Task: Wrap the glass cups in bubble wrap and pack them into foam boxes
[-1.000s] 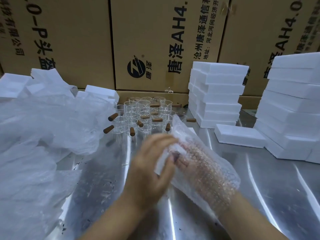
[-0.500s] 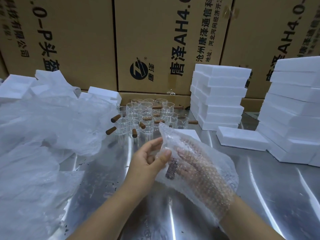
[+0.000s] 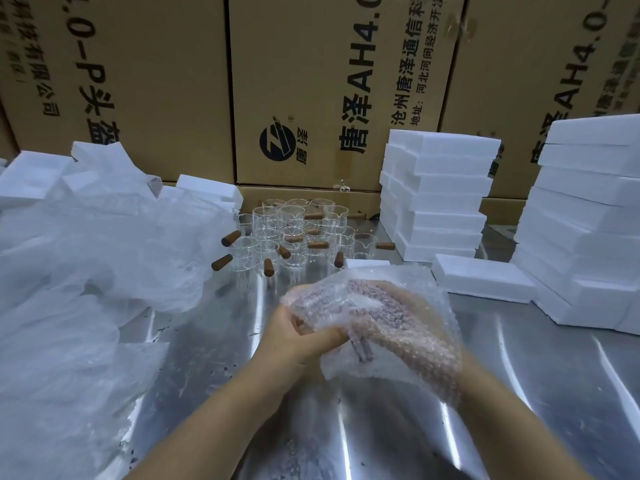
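Head view shows a cup (image 3: 360,341) in the middle of the frame, low down, rolled up in bubble wrap (image 3: 398,327). Only its brown handle shows through the wrap. Both hands are closed on this bundle and hold it above the bench (image 3: 519,393). The left hand (image 3: 298,336) pinches the wrap from the left side. The right hand (image 3: 408,323) is under the wrap, so its fingers look bumpy and blurred.

Just past the hands, more cups (image 3: 294,233) with brown handles stand close together on the bench. A small foam box (image 3: 481,277) lies to the right of them. Taller foam stacks (image 3: 436,195) stand behind it and at the right edge. A big heap of wrap (image 3: 86,271) fills the left side. Cardboard boxes (image 3: 329,81) make a wall at the back.

I think the wrap is not yet tight. If the hands let go too soon, the wrap may open and the cup could slip out and break on the hard bench. A swing forward could also knock the bare cups over.
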